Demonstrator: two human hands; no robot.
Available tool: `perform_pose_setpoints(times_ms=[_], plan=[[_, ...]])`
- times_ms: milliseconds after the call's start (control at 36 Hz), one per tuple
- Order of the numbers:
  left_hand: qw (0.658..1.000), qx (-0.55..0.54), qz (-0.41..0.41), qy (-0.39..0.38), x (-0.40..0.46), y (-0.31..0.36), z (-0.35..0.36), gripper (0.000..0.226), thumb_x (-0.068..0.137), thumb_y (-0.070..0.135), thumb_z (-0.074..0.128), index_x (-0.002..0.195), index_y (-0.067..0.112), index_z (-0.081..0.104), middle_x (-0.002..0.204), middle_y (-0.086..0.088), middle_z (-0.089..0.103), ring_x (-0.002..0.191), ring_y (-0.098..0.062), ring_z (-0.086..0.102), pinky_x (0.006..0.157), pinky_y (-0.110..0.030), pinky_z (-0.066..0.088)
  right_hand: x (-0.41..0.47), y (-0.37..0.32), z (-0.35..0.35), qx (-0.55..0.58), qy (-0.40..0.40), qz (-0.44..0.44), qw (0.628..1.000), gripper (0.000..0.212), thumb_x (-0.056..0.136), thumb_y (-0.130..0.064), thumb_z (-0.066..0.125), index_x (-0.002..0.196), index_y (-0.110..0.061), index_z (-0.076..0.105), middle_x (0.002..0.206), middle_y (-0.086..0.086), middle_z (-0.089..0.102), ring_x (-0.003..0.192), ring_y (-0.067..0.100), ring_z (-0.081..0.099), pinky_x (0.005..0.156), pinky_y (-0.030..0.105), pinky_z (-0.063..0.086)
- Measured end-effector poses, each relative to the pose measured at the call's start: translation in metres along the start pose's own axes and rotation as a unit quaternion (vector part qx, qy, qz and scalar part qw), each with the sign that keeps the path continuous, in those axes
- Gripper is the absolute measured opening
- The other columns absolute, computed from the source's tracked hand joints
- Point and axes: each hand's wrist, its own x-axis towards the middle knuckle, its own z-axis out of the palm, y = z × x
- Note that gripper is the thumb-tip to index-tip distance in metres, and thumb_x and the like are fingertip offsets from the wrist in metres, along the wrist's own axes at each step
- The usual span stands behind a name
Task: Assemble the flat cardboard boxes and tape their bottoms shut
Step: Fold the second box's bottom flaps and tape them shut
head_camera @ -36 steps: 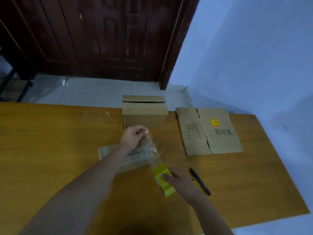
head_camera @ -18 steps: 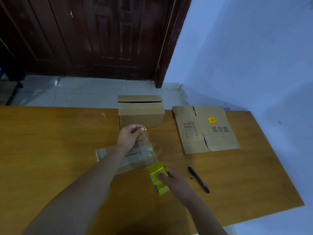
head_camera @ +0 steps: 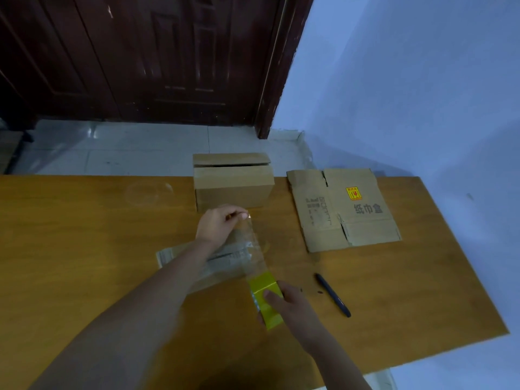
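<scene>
My right hand (head_camera: 292, 305) grips a yellow roll of clear tape (head_camera: 266, 298) low over the wooden table (head_camera: 84, 226). My left hand (head_camera: 218, 223) pinches the free end of the tape strip (head_camera: 254, 249), which is stretched between both hands. Under the strip and my left forearm lies a flattened box (head_camera: 168, 254), partly hidden. An assembled cardboard box (head_camera: 233, 190) stands at the table's far edge, its top flaps nearly closed. A flat box with a yellow label (head_camera: 343, 209) lies to its right.
A dark pen (head_camera: 333, 295) lies on the table right of my right hand. The table's right edge runs near a blue wall (head_camera: 422, 94). Beyond the far edge are a tiled floor and a dark wooden door (head_camera: 146, 57).
Both hands stay much as before with the tape stretched between them. The view has shifted slightly.
</scene>
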Motion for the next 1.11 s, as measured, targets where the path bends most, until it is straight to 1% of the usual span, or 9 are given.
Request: perform_pose_setpoints(times_ms=[111, 222, 306, 361, 556, 667, 806, 972, 1111], plan=[[1.000, -0.004, -0.005, -0.012, 0.004, -0.001, 0.001, 0.012, 0.089, 0.029, 0.063, 0.096, 0.029, 0.073, 0.101, 0.014, 0.066, 0.094, -0.004, 0.059, 0.080, -0.026, 0.049, 0.003, 0.003, 0.001, 0.007, 0.008, 0.007, 1.000, 0.015, 0.096, -0.018, 0.053, 0.095, -0.003, 0.059, 0.079, 0.013, 0.062, 0.065, 0.019, 0.064, 0.060, 0.028, 0.052], [1.000, -0.010, -0.014, -0.012, 0.004, -0.003, 0.002, 0.012, 0.091, 0.027, 0.062, 0.096, 0.029, 0.072, 0.104, 0.011, 0.067, 0.096, -0.007, 0.059, 0.082, -0.029, 0.050, 0.005, 0.004, 0.000, 0.012, 0.009, 0.010, 1.000, 0.014, 0.096, -0.018, 0.054, 0.096, -0.006, 0.060, 0.082, 0.010, 0.064, 0.069, 0.020, 0.066, 0.063, 0.029, 0.053], [1.000, -0.013, -0.026, -0.002, 0.003, -0.003, 0.003, 0.013, 0.090, 0.028, 0.062, 0.097, 0.029, 0.073, 0.107, 0.008, 0.069, 0.097, -0.009, 0.060, 0.082, -0.031, 0.051, 0.005, 0.003, -0.001, 0.006, 0.011, 0.011, 1.000, 0.011, 0.096, -0.018, 0.053, 0.095, -0.009, 0.060, 0.082, 0.008, 0.064, 0.068, 0.018, 0.066, 0.061, 0.026, 0.053], [0.999, -0.011, -0.030, 0.004, 0.003, -0.003, 0.004, 0.012, 0.090, 0.028, 0.062, 0.097, 0.029, 0.072, 0.107, 0.007, 0.069, 0.096, -0.011, 0.061, 0.081, -0.032, 0.051, 0.007, 0.003, -0.001, 0.008, 0.014, 0.015, 1.000, 0.011, 0.095, -0.017, 0.054, 0.095, -0.008, 0.060, 0.082, 0.009, 0.063, 0.066, 0.017, 0.066, 0.060, 0.025, 0.053], [0.999, 0.003, -0.044, 0.000, 0.005, -0.003, 0.004, 0.015, 0.091, 0.030, 0.061, 0.100, 0.028, 0.072, 0.111, 0.007, 0.068, 0.096, -0.007, 0.058, 0.075, -0.024, 0.045, 0.010, 0.004, -0.002, 0.005, 0.016, 0.009, 1.000, 0.012, 0.095, -0.015, 0.054, 0.091, -0.007, 0.061, 0.078, 0.010, 0.064, 0.064, 0.019, 0.065, 0.059, 0.028, 0.052], [0.998, 0.017, -0.051, -0.010, 0.006, -0.004, 0.005, 0.016, 0.091, 0.031, 0.060, 0.101, 0.028, 0.072, 0.111, 0.006, 0.069, 0.097, -0.010, 0.059, 0.075, -0.025, 0.047, 0.012, 0.009, -0.003, 0.011, 0.011, 0.013, 1.000, 0.012, 0.095, -0.016, 0.054, 0.093, -0.007, 0.060, 0.079, 0.013, 0.063, 0.065, 0.019, 0.065, 0.060, 0.028, 0.051], [0.998, 0.020, -0.061, -0.012, 0.008, -0.005, 0.005, 0.015, 0.091, 0.032, 0.060, 0.100, 0.029, 0.072, 0.108, 0.007, 0.069, 0.092, -0.008, 0.058, 0.072, -0.025, 0.047, 0.016, 0.013, -0.002, 0.016, 0.008, 0.012, 1.000, 0.013, 0.095, -0.017, 0.055, 0.094, -0.006, 0.060, 0.081, 0.015, 0.062, 0.065, 0.020, 0.065, 0.061, 0.028, 0.052], [0.998, 0.022, -0.064, -0.013, 0.010, -0.007, 0.005, 0.015, 0.092, 0.033, 0.060, 0.100, 0.030, 0.072, 0.106, 0.006, 0.070, 0.087, -0.007, 0.057, 0.072, -0.028, 0.050, 0.018, 0.012, -0.001, 0.047, 0.001, 0.015, 0.999, 0.012, 0.095, -0.013, 0.053, 0.097, -0.001, 0.058, 0.086, 0.019, 0.055, 0.063, 0.017, 0.060, 0.054, 0.023, 0.050], [0.997, 0.045, -0.068, -0.018, 0.010, -0.005, 0.005, 0.017, 0.092, 0.033, 0.059, 0.101, 0.028, 0.072, 0.104, 0.005, 0.070, 0.083, -0.007, 0.057, 0.065, -0.025, 0.044, 0.022, 0.017, 0.000, 0.042, 0.003, 0.016, 0.999, 0.013, 0.095, -0.013, 0.054, 0.096, -0.001, 0.058, 0.083, 0.018, 0.055, 0.064, 0.020, 0.061, 0.056, 0.025, 0.051]])
